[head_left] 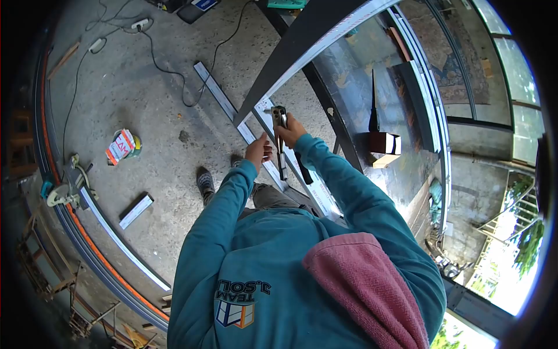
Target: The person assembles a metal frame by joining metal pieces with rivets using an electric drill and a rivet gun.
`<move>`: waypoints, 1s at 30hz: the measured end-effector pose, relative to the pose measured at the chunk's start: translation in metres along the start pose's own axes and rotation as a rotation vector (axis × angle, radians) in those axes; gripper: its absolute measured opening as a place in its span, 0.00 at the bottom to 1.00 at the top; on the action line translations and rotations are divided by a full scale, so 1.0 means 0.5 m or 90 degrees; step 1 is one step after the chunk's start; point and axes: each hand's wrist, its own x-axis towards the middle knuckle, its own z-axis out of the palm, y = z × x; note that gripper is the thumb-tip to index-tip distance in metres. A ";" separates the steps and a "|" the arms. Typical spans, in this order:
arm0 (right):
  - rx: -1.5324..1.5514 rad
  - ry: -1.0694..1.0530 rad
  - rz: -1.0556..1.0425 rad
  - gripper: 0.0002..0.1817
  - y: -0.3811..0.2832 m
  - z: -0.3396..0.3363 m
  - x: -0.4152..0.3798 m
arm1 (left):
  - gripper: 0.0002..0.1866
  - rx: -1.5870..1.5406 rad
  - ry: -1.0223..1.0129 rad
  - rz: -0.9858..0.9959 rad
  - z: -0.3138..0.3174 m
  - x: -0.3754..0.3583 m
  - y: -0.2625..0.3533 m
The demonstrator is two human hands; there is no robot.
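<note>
My right hand (294,131) is closed around a hand riveter (279,117). Its metal head points up and away from me, and its two long handles with dark grips spread apart below the hand. To its left, my left hand (257,150) has its fingers loosely curled and apart, and nothing shows in it. Both hands are at the corner of a dark metal frame, whose long profile (296,49) slants up to the right. White-filmed profiles (321,196) run beneath the riveter, near my legs.
On the right, a dark-topped table (354,87) holds a small open cardboard box (385,143) and a long black-nozzled tube (373,110). A tin with a red and white label (122,146), a short profile offcut (136,211), a miter saw (63,189) and cables (157,67) lie leftward.
</note>
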 end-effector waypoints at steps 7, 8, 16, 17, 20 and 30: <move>-0.065 0.053 -0.005 0.25 0.033 0.061 0.102 | 0.52 0.072 -0.057 -0.062 0.022 -0.019 -0.052; -0.064 0.050 -0.005 0.25 0.034 0.064 0.101 | 0.55 0.057 -0.056 -0.064 0.028 -0.035 -0.044; -0.071 0.043 -0.014 0.25 0.005 0.061 0.079 | 0.61 0.198 -0.135 -0.023 0.043 -0.063 -0.040; -0.091 0.043 -0.001 0.26 -0.001 0.063 0.083 | 0.61 0.202 -0.137 -0.024 0.047 -0.061 -0.053; -0.099 0.055 0.014 0.26 -0.008 0.068 0.079 | 0.68 0.166 -0.092 0.035 0.059 -0.055 -0.082; 0.226 0.090 0.121 0.18 0.020 0.097 0.046 | 0.74 0.482 0.037 0.121 0.003 -0.069 -0.084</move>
